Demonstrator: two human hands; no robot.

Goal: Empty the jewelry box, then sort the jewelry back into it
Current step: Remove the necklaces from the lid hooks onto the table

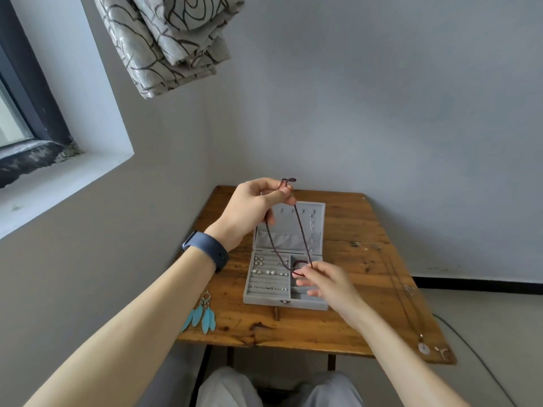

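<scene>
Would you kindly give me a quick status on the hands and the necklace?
Left hand pinches the necklace top, held high. Right hand pinches its lower loop over the open box. Nothing blocks the box.

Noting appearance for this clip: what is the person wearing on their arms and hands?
Both forearms are bare, with no sleeves or gloves in view. The left hand has a smooth, wide navy blue wristband strapped at its wrist, like a fitness tracker band. The right hand and its wrist carry nothing visible.
</scene>
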